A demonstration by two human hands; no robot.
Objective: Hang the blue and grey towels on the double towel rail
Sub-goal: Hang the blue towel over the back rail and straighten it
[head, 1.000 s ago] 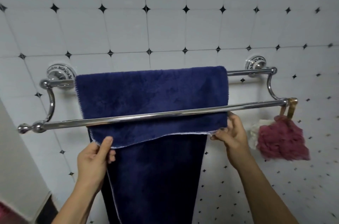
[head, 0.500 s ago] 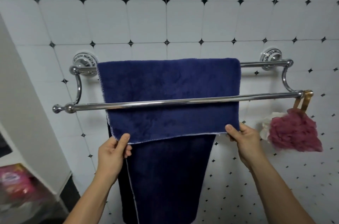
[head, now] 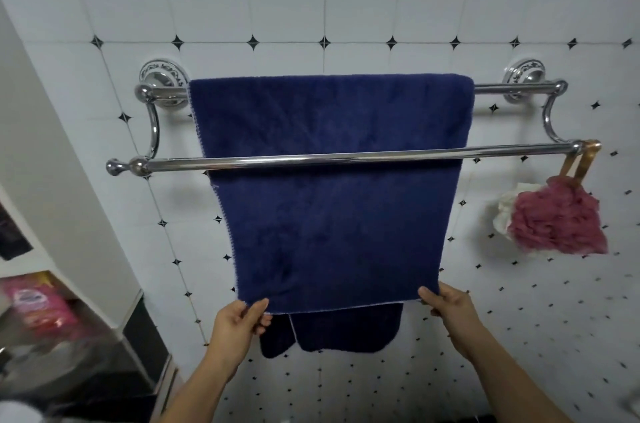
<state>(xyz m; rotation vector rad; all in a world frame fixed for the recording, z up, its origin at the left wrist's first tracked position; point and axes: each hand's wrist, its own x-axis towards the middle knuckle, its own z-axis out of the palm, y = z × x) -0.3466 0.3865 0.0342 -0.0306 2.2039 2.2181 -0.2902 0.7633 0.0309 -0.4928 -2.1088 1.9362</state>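
Now pinching the front hem of the blue towel at its two lower corners, left hand and right hand alike, thumbs on the front face. Draped over the back bar of the towel rail, high above the pinch, hanging behind the front bar. Likely to slide off forward if tugged down hard; likely to skew if pulled harder on one side. No sight of the grey towel.
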